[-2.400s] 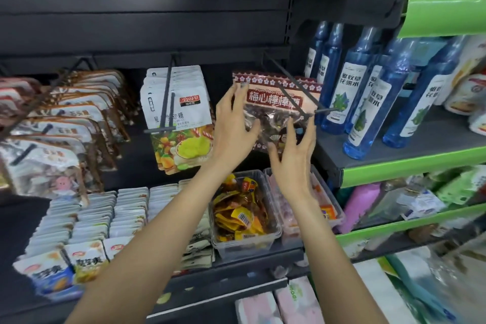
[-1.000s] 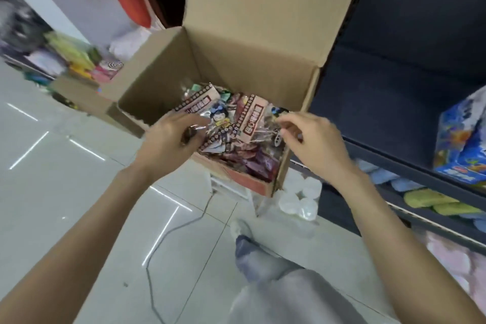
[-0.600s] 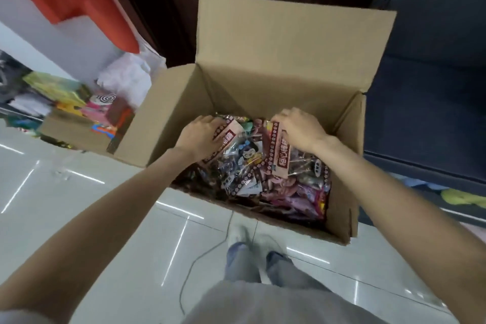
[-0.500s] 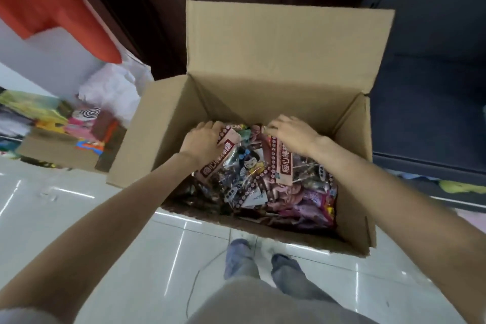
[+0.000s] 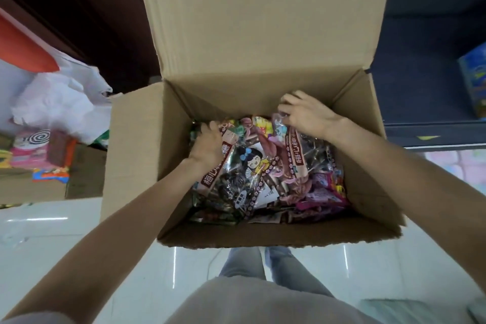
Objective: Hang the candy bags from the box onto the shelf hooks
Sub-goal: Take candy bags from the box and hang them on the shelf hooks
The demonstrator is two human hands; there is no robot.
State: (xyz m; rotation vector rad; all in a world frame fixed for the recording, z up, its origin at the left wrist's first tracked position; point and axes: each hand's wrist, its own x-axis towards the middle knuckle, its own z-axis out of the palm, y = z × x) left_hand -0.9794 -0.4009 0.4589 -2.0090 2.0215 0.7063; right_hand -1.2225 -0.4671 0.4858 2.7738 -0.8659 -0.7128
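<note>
Both hands are in the box (image 5: 263, 42): your left hand (image 5: 207, 143) grips one candy bag (image 5: 218, 166), your right hand (image 5: 305, 113) pinches another (image 5: 297, 155); they look light, crinkly and slippery, so lift by the header strips.

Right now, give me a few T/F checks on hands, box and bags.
1. Both hands are inside the box. True.
2. The left hand holds a bag up above the box rim. False: it grips a bag that lies on the pile inside.
3. The right hand is at the top edge of a bag near the far wall. True.
4. The box is nearly empty. False: candy bags cover its bottom.
5. The box flaps are shut. False: they stand open, the far flap upright.
</note>
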